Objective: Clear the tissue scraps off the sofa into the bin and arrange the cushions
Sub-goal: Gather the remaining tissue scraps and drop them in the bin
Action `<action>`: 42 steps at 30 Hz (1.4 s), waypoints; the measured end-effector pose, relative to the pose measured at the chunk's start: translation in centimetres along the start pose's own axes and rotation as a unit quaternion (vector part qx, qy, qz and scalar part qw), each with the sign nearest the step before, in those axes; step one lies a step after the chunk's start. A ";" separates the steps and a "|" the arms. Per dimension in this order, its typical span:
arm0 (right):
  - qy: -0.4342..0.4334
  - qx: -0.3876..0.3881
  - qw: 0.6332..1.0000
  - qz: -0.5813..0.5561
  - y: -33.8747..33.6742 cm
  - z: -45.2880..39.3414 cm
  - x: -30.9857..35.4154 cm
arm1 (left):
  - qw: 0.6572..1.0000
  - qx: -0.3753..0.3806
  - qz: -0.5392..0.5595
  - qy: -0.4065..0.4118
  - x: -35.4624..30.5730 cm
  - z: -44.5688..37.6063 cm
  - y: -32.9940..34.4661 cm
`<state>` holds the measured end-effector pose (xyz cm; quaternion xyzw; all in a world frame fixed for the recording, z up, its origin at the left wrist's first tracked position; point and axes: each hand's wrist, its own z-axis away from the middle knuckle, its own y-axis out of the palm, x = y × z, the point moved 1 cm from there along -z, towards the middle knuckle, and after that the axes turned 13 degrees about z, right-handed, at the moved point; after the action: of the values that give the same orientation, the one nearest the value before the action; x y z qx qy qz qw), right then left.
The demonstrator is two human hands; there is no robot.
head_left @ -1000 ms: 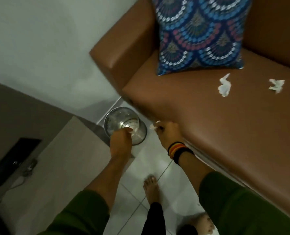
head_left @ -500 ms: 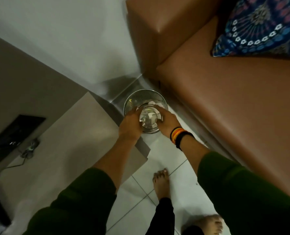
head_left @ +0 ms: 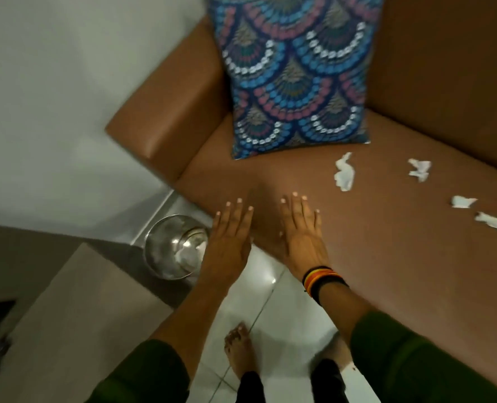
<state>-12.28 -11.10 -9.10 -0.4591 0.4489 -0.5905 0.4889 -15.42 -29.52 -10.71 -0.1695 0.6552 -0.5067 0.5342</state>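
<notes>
Both hands are flat and empty, fingers spread, hovering over the front edge of the sofa near the middle of the frame: the left hand just right of the bin, the right hand with its striped wristbands beside it. Neither grip holds anything.

The bin, a shiny metal one, stands on the tiled floor at lower left of centre, tucked by the sofa's armrest, with something pale showing inside.

I'd judge the clearing only partly done. Four tissue scraps lie on the seat at right: one just below the cushion's corner, another further right, and two more near the right edge, well apart from the hands. The next move looks like a reach rightward across the seat to pinch up the nearest scrap.

The patterned cushion leans in the sofa's corner at top centre. Nothing blocks the reach; a bare foot stands below.
</notes>
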 end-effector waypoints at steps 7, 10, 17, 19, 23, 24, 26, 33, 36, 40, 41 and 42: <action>0.122 0.012 0.992 0.014 -3.6 2.3 -19.0 | 0.993 0.056 0.000 0.100 -16.1 -8.8 7.2; 0.171 0.019 0.985 0.014 -3.9 3.9 -27.0 | 0.989 0.091 0.007 0.117 -22.1 -12.0 11.1; 0.246 0.033 0.968 -0.040 -2.9 7.1 -41.3 | 0.974 0.164 -0.001 0.159 -34.1 -18.1 20.4; 0.256 0.044 0.963 -0.064 -2.2 6.8 -43.5 | 0.966 0.182 -0.011 0.182 -36.2 -19.6 22.5; 0.231 0.056 0.969 -0.065 -0.5 5.8 -45.9 | 0.954 0.210 -0.062 0.203 -39.1 -22.5 25.2; 0.222 0.059 0.971 -0.062 -0.2 5.7 -46.2 | 0.952 0.217 -0.081 0.200 -39.3 -23.0 25.7; 0.212 0.077 0.973 -0.053 0.0 5.6 -46.4 | 0.946 0.241 -0.117 0.184 -39.5 -23.8 26.4; 0.210 0.104 0.969 -0.076 -2.4 4.4 -44.8 | 0.949 0.247 -0.143 0.133 -37.4 -22.5 22.4; 0.183 0.083 0.973 -0.115 -3.6 1.4 -42.7 | 0.981 0.184 -0.032 0.047 -33.4 -20.8 18.8; 0.135 0.070 0.981 -0.119 -5.2 -3.8 -38.5 | 0.998 0.064 0.021 -0.018 -28.3 -18.9 12.3; 0.125 0.067 0.980 -0.137 -5.3 -5.2 -37.5 | 0.997 0.064 0.003 -0.042 -27.2 -18.9 11.1; 0.117 0.075 0.977 -0.162 -5.4 -6.5 -36.7 | 0.995 0.071 -0.029 -0.067 -26.5 -19.0 9.8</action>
<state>-15.82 26.40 -8.75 -0.4159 0.3773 -0.7431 0.3640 -19.00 4.05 -6.59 -0.1837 0.5754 -0.5542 0.5728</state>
